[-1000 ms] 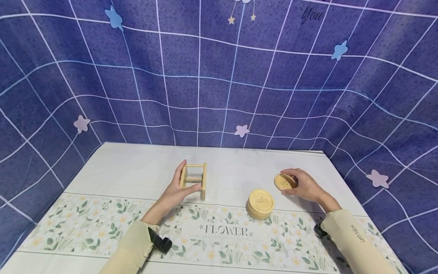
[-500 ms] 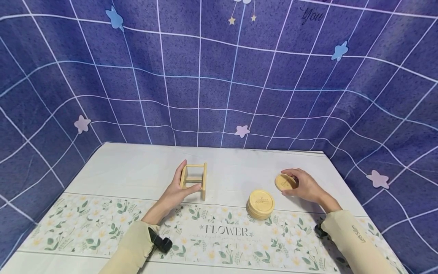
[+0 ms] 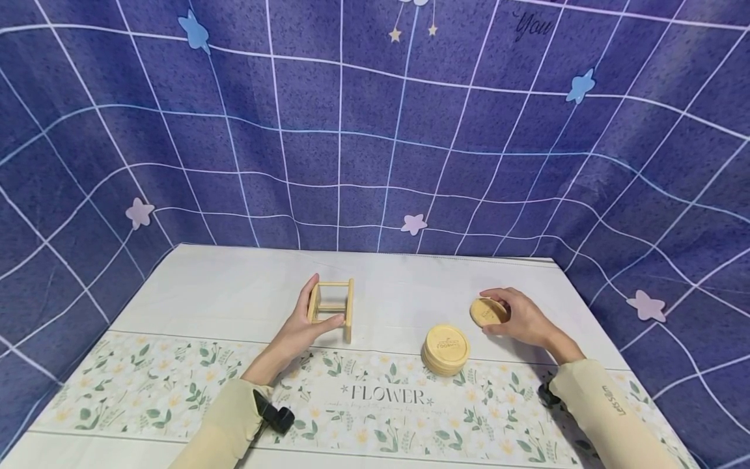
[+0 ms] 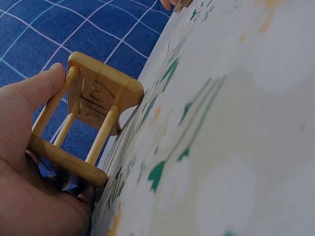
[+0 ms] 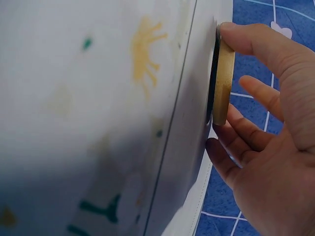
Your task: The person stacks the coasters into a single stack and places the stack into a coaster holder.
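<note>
My left hand (image 3: 299, 331) grips a small wooden coaster holder (image 4: 106, 91), two end plates joined by thin rods, standing on the table. Thumb and fingers span it, and no coaster shows between its rods. Over to the right, my right hand (image 3: 524, 318) pinches the edge of a round wooden coaster (image 3: 487, 312), thumb on one side and fingers on the other. That coaster (image 5: 224, 81) lies close over the tabletop in the right wrist view. Between the hands, nearer to me, stands a stack of round wooden coasters (image 3: 446, 348) with lettering on the top one.
The white table (image 3: 234, 280) carries a printed floral band (image 3: 176, 384) reading FLOWER. A blue gridded curtain (image 3: 375, 130) with stars hangs behind and at both sides. Black straps with a camera (image 3: 281, 417) sit at the wrists.
</note>
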`<action>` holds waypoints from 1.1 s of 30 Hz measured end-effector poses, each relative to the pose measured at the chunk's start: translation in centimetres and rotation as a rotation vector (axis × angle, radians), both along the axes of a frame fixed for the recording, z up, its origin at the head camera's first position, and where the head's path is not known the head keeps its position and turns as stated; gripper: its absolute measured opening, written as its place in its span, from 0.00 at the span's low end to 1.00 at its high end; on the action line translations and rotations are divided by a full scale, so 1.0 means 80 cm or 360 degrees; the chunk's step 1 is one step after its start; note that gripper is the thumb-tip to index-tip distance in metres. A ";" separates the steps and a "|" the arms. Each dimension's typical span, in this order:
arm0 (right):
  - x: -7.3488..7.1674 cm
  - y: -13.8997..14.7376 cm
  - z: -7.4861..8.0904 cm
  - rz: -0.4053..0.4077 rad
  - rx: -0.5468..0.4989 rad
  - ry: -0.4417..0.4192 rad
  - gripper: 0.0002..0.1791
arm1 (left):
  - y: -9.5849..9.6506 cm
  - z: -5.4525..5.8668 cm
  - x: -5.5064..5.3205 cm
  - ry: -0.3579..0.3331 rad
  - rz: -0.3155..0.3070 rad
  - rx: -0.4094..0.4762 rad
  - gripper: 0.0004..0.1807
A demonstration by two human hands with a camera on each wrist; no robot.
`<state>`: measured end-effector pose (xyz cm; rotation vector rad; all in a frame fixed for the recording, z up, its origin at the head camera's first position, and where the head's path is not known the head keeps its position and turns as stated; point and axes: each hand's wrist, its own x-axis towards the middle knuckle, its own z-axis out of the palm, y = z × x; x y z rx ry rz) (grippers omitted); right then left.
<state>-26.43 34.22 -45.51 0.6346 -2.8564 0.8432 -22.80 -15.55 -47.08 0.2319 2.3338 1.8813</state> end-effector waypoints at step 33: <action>0.017 -0.009 0.005 0.0005 0.0016 0.0129 0.37 | 0.000 0.000 0.000 -0.0013 -0.0002 0.0010 0.62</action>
